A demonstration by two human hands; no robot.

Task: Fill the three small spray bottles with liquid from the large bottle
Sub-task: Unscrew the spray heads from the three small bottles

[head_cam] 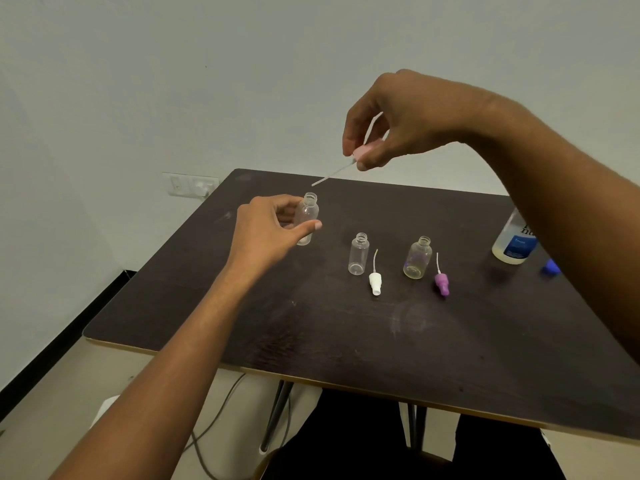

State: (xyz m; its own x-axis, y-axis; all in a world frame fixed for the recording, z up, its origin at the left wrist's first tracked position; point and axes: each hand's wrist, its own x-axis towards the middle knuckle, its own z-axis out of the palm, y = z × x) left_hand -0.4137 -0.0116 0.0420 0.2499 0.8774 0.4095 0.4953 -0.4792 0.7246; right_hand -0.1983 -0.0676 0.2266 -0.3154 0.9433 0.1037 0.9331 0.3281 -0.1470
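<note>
Left hand (273,226) has its fingers (308,227) curled round bottle 1 (309,211), thumb across the front. The bottle looks to be standing on the counter (346,341), tipped a bit, neck open. Right hand (398,119) is up above and right of that, fingers (351,133) pinching the pink sprayer (367,148). Its thin dip tube (332,173) points down-left toward the open neck, not touching it.

Right of the left fingers, below the right ones: bottle 2 (358,254) w/ a white sprayer (375,282) lying beside it, then bottle 3 (418,259) w/ a purple sprayer (442,284). All three look empty afaict. Big bottle (512,244) is far right, partly behind the right forearm, blue cap (550,266) near it.

Handling, imo: the small ones are thin clear plastic, weigh nothing and tip easy, so hold round the body and don't squeeze hard. Take a sprayer by the collar bc the tube's floppy. Big bottle's prob the heavy one. Grab it round the middle and pour slow, necks are tiny.
</note>
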